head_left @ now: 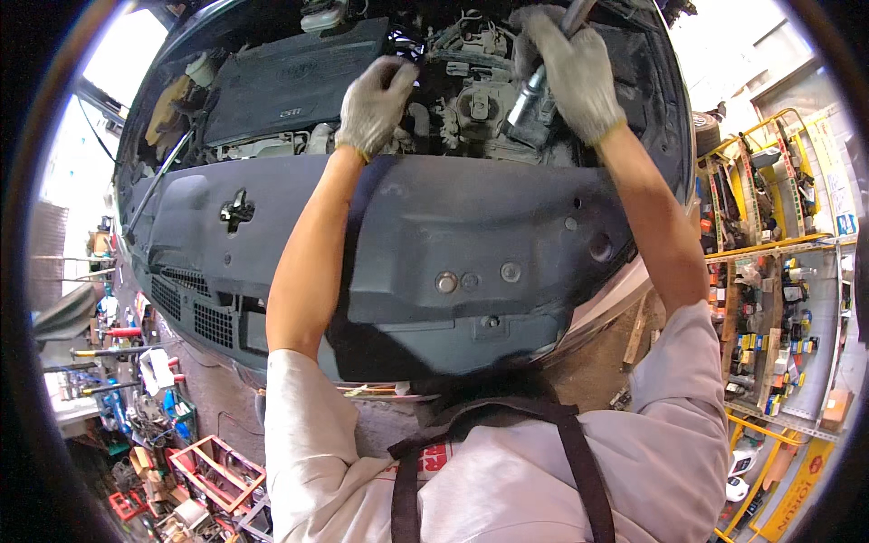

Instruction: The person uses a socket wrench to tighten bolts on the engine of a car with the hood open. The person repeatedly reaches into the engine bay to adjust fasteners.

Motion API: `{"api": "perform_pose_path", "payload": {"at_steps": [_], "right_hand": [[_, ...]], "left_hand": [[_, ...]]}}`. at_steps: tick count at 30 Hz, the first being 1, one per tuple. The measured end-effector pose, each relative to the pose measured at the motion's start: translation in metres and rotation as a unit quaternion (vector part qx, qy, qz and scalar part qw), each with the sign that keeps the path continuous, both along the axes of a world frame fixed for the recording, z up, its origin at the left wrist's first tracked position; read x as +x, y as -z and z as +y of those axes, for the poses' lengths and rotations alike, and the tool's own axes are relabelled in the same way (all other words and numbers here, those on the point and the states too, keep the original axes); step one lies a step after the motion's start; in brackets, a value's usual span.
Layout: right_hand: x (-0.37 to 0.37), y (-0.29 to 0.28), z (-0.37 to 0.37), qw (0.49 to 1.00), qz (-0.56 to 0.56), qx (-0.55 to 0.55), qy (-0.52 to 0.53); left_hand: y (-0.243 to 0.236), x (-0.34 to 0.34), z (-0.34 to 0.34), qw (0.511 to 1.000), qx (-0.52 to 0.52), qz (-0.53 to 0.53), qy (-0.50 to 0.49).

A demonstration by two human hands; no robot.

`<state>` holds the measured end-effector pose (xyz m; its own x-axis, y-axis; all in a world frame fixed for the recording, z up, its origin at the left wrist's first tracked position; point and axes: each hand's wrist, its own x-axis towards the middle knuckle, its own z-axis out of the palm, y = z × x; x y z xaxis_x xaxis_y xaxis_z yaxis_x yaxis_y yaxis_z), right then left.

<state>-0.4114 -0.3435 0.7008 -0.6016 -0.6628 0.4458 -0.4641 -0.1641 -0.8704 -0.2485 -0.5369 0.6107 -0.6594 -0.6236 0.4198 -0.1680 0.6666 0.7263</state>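
My left hand point(377, 101), in a pale knit work glove, hovers over the middle of a car's open engine bay, beside the black engine cover point(290, 86). Its fingers curl together, and whatever they may hold is hidden. Farther right, my right hand point(579, 86), gloved the same way, is wrapped round a long tool with a shiny metal shaft point(529, 98). The tool slants, its bright end toward the engine parts and its darker end beyond the fingers; its exact kind is unclear. Below the right hand lies a dark boxy part point(532, 127).
A wide black plastic panel point(434, 244) spans the front of the bay under my forearms. A prop rod point(163, 185) stands at left. Yellow-framed shelves point(769, 244) with small parts line the right; a red metal frame point(217, 475) and clutter lie lower left.
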Motion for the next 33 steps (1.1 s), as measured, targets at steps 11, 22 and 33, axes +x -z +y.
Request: {"api": "perform_pose_path", "payload": {"at_steps": [11,22,33], "right_hand": [[-0.138,0.178,-0.182,0.886,0.145,0.426,0.112],[-0.154,0.252,-0.185,0.907,0.103,0.385,0.137],[-0.149,0.213,-0.187,0.885,0.253,0.366,0.138]], "left_hand": [[0.001,0.017,-0.02,0.942,-0.026,-0.333,-0.001],[0.006,-0.003,0.083,0.942,-0.136,-0.228,0.205],[0.004,-0.006,0.082,0.94,-0.128,-0.229,0.217]]}}
